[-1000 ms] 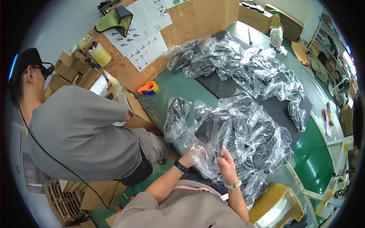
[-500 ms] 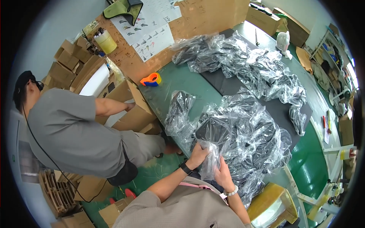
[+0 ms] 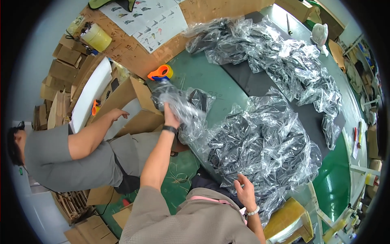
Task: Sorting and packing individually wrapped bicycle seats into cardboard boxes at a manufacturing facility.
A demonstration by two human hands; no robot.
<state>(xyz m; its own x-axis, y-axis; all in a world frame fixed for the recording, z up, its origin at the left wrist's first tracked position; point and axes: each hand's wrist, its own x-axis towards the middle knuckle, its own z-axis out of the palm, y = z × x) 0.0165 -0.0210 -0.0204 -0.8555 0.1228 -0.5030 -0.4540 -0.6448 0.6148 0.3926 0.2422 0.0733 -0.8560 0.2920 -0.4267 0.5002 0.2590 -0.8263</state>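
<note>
My left hand (image 3: 170, 118) is stretched forward and grips one clear plastic bag holding a dark item (image 3: 178, 103), lifted toward the open cardboard box (image 3: 134, 107). My right hand (image 3: 245, 193) rests with fingers spread on the near edge of a big pile of similar bagged dark items (image 3: 264, 146) on the green table (image 3: 203, 75). A watch sits on my left wrist and a bracelet on my right.
A person in a grey shirt (image 3: 69, 156) sits at left with a hand (image 3: 115, 116) on the box flap. An orange tape dispenser (image 3: 160, 73) lies beyond the box. A second pile of bags (image 3: 276, 53) covers the far table. Flat cartons (image 3: 65, 73) stack at left.
My left hand has taken one bagged item from the pile and carried it forward and left toward the cardboard box. My right hand has dropped back to the pile's near edge.
</note>
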